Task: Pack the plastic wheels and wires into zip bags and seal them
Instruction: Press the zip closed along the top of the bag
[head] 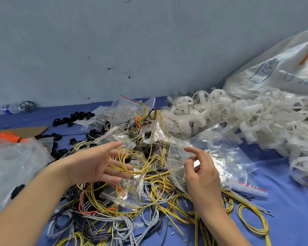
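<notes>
Wires (149,201) in yellow, grey and black lie tangled at the near edge of the blue bench (292,210), too many to count. One yellow loop (132,162) lies over the spread fingers (114,147) of the left hand (94,166). The right hand (204,174) pinches one clear zip bag (220,153) just beside it. White plastic wheels (220,114), too many to count, spill from one white sack (283,64), cut off at the right edge. Other bags (130,107) are crumpled and hard to count. One bottle (7,109) lies by the marked grey-blue wall (114,41).
</notes>
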A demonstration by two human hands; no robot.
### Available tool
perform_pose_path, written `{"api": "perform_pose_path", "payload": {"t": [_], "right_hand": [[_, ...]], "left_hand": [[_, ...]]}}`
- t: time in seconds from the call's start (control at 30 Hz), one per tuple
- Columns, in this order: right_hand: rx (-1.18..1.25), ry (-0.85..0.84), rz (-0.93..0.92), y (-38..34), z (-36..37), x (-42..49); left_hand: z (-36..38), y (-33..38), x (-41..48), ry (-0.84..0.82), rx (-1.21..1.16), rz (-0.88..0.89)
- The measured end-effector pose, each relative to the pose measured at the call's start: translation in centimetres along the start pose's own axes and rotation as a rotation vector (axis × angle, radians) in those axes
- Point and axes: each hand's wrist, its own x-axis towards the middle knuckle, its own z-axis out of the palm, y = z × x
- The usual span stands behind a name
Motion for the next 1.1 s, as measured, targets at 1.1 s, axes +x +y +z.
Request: {"api": "perform_pose_path", "payload": {"t": [1.1], "right_hand": [[-0.089, -0.152, -0.015, -0.9, 0.5, -0.8]], "left_hand": [[14.3, -8.6, 0.5, 0.268, -0.438, 0.257]]}}
